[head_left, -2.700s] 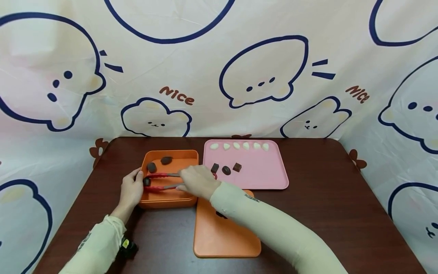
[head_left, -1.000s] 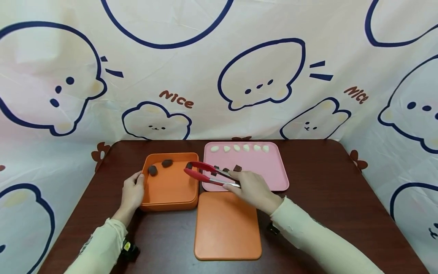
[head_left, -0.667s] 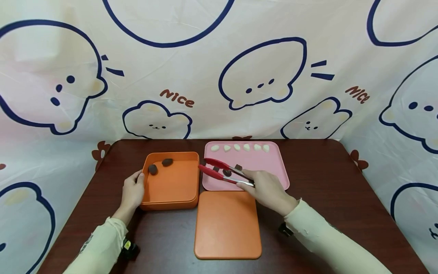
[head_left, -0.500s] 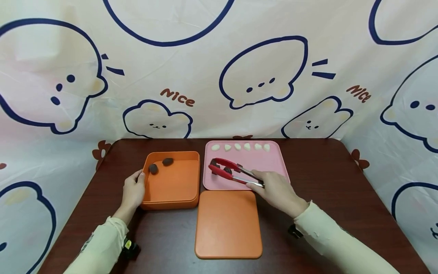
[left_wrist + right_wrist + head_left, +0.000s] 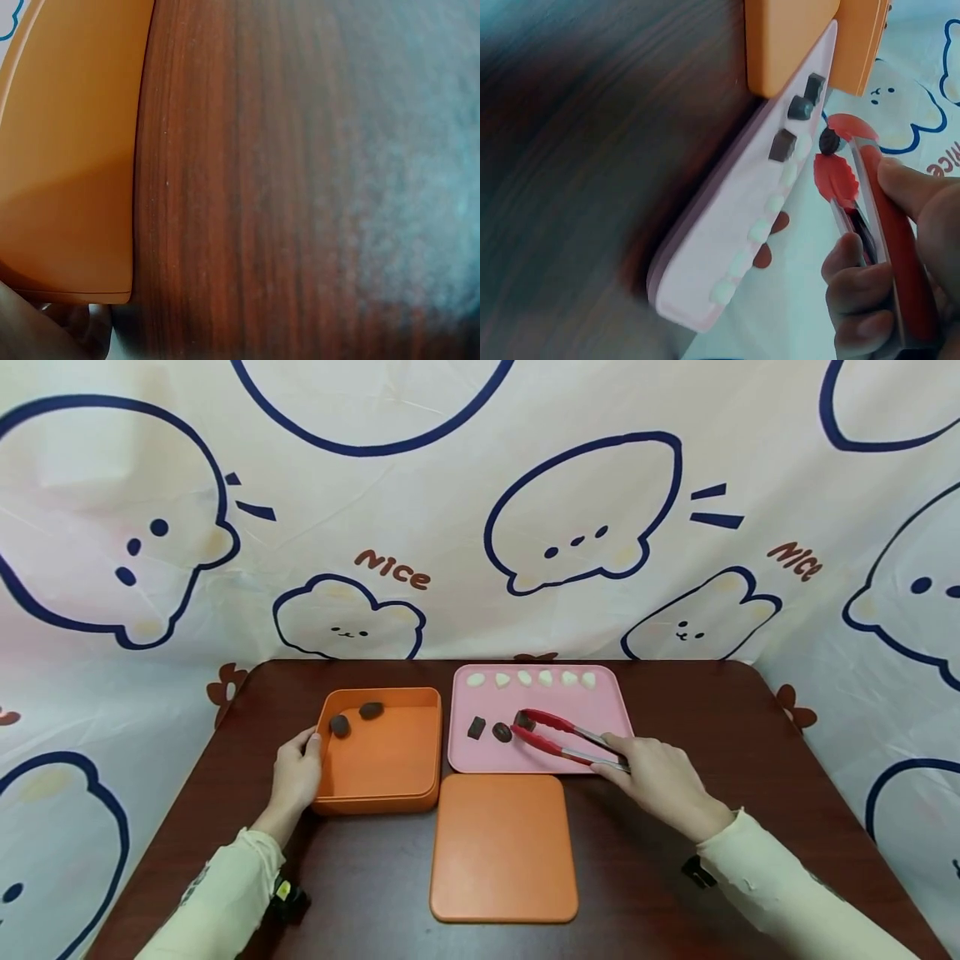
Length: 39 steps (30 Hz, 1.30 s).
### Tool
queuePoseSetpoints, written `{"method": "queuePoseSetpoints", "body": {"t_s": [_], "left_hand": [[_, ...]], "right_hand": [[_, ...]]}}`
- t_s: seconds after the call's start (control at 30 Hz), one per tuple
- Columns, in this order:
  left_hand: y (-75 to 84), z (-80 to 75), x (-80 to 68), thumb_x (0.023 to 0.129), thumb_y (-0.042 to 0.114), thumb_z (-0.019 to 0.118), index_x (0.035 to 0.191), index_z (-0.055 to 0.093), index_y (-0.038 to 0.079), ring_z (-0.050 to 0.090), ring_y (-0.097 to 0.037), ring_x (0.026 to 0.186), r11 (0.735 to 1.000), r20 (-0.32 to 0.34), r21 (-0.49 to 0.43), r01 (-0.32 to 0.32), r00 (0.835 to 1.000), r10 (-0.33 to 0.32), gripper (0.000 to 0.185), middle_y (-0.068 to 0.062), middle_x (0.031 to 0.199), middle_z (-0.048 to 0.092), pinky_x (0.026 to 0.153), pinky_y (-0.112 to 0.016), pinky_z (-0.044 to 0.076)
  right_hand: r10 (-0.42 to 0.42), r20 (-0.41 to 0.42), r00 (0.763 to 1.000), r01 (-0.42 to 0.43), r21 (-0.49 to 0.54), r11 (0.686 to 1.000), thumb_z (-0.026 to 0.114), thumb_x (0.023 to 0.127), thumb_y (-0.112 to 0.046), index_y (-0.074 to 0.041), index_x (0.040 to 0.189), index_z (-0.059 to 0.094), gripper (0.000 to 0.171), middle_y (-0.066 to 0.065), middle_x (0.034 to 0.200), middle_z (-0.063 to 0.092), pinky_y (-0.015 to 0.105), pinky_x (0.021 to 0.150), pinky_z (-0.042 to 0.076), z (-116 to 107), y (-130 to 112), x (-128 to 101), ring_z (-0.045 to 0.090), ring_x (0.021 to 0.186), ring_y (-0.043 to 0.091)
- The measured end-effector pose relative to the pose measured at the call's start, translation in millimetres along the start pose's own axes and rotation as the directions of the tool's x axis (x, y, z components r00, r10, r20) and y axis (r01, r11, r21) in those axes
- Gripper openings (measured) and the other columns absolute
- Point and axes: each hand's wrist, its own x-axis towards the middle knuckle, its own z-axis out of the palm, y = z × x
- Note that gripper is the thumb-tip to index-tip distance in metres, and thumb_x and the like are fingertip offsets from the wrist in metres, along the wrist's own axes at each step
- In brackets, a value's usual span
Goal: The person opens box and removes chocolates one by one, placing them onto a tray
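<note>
On the brown table (image 5: 750, 760), the left hand (image 5: 296, 772) rests open-fingered against the orange box (image 5: 378, 760) holding 2 dark pieces. The right hand (image 5: 663, 785), arm angled forward-left, grips red tongs (image 5: 558, 739), tips spread around the rightmost dark piece (image 5: 522, 721) on the pink tray (image 5: 592, 710).

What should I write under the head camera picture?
Right hand aims red tongs at chocolates on pink tray.
</note>
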Motion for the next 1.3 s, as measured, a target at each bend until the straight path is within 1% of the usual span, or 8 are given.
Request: {"method": "queuePoseSetpoints", "body": {"t_s": [0.13, 0.3, 0.37, 0.47, 0.57, 0.87, 1.13, 1.3], "left_hand": [[-1.1, 0.6, 0.1, 0.111, 0.036, 0.022, 0.160, 0.026, 0.003, 0.029, -0.042, 0.151, 1.000, 0.004, 0.000, -0.006, 1.000, 0.006, 0.059, -0.024, 0.164, 0.029, 0.121, -0.060, 0.029], [-2.5, 0.9, 0.7, 0.112, 0.036, 0.021, 0.160, 0.025, 0.001, 0.028, -0.041, 0.152, 1.000, 0.013, 0.010, -0.010, 1.000, 0.010, 0.060, -0.024, 0.164, 0.028, 0.122, -0.059, 0.028], [-2.7, 0.7, 1.1, 0.112, 0.036, 0.021, 0.160, 0.026, 0.001, 0.027, -0.041, 0.152, 1.000, 0.011, 0.012, -0.010, 1.000, 0.010, 0.060, -0.024, 0.164, 0.029, 0.122, -0.058, 0.028], [-2.9, 0.2, 1.8, 0.112, 0.035, 0.022, 0.159, 0.027, 0.001, 0.029, -0.041, 0.151, 1.000, 0.003, 0.015, -0.012, 1.000, 0.012, 0.059, -0.024, 0.163, 0.030, 0.122, -0.058, 0.028], [-2.2, 0.0, 2.0, 0.112, 0.035, 0.022, 0.159, 0.027, 0.001, 0.029, -0.041, 0.151, 1.000, -0.001, 0.018, -0.012, 1.000, 0.012, 0.059, -0.024, 0.163, 0.030, 0.122, -0.058, 0.028], [-2.7, 1.2, 1.5, 0.112, 0.035, 0.022, 0.159, 0.027, 0.001, 0.029, -0.040, 0.151, 1.000, 0.007, 0.009, -0.007, 1.000, 0.007, 0.059, -0.023, 0.163, 0.030, 0.122, -0.057, 0.028], [-1.2, 0.8, 0.1, 0.112, 0.034, 0.023, 0.159, 0.027, 0.001, 0.030, -0.041, 0.151, 1.000, 0.000, 0.003, -0.006, 1.000, 0.006, 0.058, -0.024, 0.163, 0.031, 0.121, -0.059, 0.029], [0.4, 0.3, 0.4, 0.112, 0.033, 0.024, 0.159, 0.029, 0.000, 0.031, -0.041, 0.150, 1.000, -0.007, -0.002, -0.010, 1.000, 0.010, 0.057, -0.024, 0.162, 0.032, 0.121, -0.059, 0.029]], "right_hand": [[0.018, 0.014, 1.000, -0.017, -0.040, 0.999, 0.077, 0.089, -0.041, -0.009, 0.125, 0.072, 0.049, 0.006, 0.080, 0.071, 0.031, 0.049, 0.042, -6, 9, -5, 0.051, 0.062, 0.015], [0.010, 0.011, 1.000, -0.009, -0.113, 0.994, 0.076, 0.089, -0.041, -0.006, 0.123, 0.072, 0.049, 0.010, 0.085, 0.074, 0.034, 0.047, 0.045, -12, 18, -9, 0.061, 0.065, 0.018], [0.005, 0.007, 1.000, -0.004, -0.149, 0.989, 0.076, 0.089, -0.040, -0.007, 0.118, 0.072, 0.044, 0.008, 0.079, 0.072, 0.035, 0.045, 0.044, -14, 20, -9, 0.061, 0.063, 0.018], [-0.005, -0.001, 1.000, 0.005, -0.201, 0.980, 0.077, 0.089, -0.037, -0.008, 0.108, 0.072, 0.036, 0.001, 0.063, 0.058, 0.032, 0.042, 0.037, -15, 22, -8, 0.052, 0.055, 0.015], [-0.029, -0.021, 0.999, 0.023, -0.237, 0.971, 0.078, 0.087, -0.036, -0.008, 0.100, 0.070, 0.032, -0.002, 0.058, 0.047, 0.031, 0.041, 0.033, -15, 22, -8, 0.046, 0.052, 0.014], [-0.029, -0.020, 0.999, 0.024, -0.219, 0.975, 0.079, 0.086, -0.037, -0.006, 0.107, 0.071, 0.038, 0.004, 0.065, 0.060, 0.039, 0.042, 0.043, -16, 17, -3, 0.059, 0.057, 0.021], [-0.025, -0.038, 0.999, 0.017, -0.218, 0.976, 0.078, 0.087, -0.038, -0.006, 0.106, 0.069, 0.038, -0.002, 0.060, 0.051, 0.034, 0.041, 0.037, -17, 15, -13, 0.050, 0.052, 0.016], [-0.056, -0.060, 0.997, 0.040, -0.239, 0.970, 0.081, 0.085, -0.038, -0.007, 0.108, 0.072, 0.040, -0.002, 0.060, 0.052, 0.035, 0.041, 0.039, -17, 10, -18, 0.054, 0.052, 0.018]]}}
